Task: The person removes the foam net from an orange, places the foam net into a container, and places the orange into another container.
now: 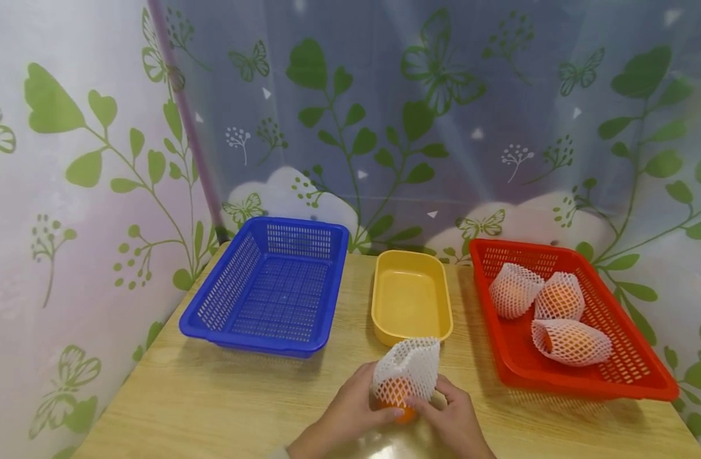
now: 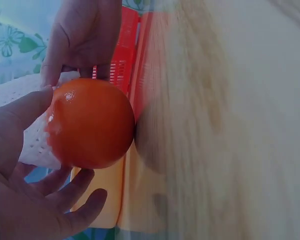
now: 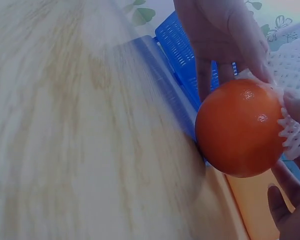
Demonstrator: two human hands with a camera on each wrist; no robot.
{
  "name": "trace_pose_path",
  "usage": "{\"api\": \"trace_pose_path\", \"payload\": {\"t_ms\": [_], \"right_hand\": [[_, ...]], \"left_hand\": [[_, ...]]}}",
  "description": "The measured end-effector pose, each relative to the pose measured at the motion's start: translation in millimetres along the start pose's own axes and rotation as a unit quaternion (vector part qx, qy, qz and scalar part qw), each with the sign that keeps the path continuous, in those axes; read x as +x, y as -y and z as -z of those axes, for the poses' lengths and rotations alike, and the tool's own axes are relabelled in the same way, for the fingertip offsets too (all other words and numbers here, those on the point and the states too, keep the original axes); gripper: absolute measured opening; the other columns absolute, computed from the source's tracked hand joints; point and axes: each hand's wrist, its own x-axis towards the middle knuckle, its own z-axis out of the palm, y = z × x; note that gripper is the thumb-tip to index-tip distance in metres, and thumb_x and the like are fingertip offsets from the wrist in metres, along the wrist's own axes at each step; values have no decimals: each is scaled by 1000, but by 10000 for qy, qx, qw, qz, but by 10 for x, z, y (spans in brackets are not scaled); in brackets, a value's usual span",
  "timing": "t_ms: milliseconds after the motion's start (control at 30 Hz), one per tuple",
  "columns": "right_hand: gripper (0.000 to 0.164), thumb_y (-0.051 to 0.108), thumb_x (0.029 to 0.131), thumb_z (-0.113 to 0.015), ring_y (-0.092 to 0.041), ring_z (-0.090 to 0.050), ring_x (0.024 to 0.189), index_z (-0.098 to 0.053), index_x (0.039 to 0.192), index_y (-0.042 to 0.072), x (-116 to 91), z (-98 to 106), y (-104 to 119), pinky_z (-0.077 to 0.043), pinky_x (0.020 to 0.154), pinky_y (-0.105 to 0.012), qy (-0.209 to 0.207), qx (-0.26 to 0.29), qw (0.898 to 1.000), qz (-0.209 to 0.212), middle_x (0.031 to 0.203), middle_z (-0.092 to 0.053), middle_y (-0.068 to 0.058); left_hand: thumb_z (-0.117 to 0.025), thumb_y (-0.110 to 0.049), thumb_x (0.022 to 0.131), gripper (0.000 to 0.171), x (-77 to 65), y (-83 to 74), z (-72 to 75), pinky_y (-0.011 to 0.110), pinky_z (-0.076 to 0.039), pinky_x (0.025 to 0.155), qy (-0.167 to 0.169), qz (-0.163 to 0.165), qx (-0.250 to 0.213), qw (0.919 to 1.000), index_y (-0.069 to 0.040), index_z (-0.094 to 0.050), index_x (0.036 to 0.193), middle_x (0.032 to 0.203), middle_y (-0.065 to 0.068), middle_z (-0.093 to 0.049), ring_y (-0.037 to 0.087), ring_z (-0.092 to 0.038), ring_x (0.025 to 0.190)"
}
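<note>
A shiny round orange [image 1: 406,417] sits partly inside a white foam net sleeve [image 1: 424,366], low over the table's front. My left hand [image 1: 352,401] grips it from the left, thumb at the sleeve's lower edge. From the right, my right hand [image 1: 452,417] pinches the sleeve's edge against the fruit. In the left wrist view the bare end of the orange [image 2: 97,125] faces the wooden tabletop, while the net [image 2: 37,145] covers the other end. The right wrist view shows the same bare end [image 3: 237,130] between both hands.
A blue basket [image 1: 253,344] stands at the left and a yellow tub [image 1: 413,290] in the middle, just beyond my hands. The red basket [image 1: 580,384] at the right holds several net-wrapped oranges [image 1: 559,296]. Patterned curtains [image 1: 339,127] hang behind the table.
</note>
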Motion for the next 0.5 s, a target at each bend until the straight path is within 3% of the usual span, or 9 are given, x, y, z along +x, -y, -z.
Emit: {"api": "trace_pose_path", "payload": {"t_ms": [133, 267, 400, 500], "right_hand": [[24, 14, 78, -82, -7, -62, 106, -76, 101, 11, 16, -25, -24, -49, 96, -34, -215, 131, 9996, -99, 106, -72, 2], [19, 16, 80, -81, -5, -64, 94, -77, 97, 8, 50, -37, -4, -47, 86, -15, -678, 39, 9973, -261, 96, -74, 1], [17, 11, 83, -77, -3, -62, 87, -76, 98, 2, 146, 6, 24, -46, 79, -12, -1226, -3, 9925, 9, 92, -73, 2], [18, 2, 83, -75, -3, -64, 82, -73, 100, -4, 242, 61, 60, -50, 73, -13, -1547, 345, 9866, 375, 89, -72, 5]], "left_hand": [[-80, -34, 79, 65, 8, -13, -27, 41, -45, 101, -98, 70, 110, 9999, -13, -53, 134, 127, 2, -58, 18, -56, 116], [-81, -31, 79, 64, 27, -21, -60, 41, -45, 101, -151, 104, 349, 9992, -13, -54, 135, 129, 2, -58, 19, -56, 116], [-82, -28, 77, 63, 45, -42, -71, 41, -47, 100, -115, 71, 516, 9986, -12, -55, 132, 131, 4, -57, 21, -56, 118], [-82, -26, 76, 60, 48, -53, -67, 41, -48, 99, -110, 14, 673, 9977, -12, -56, 129, 131, 4, -57, 22, -56, 118]]}}
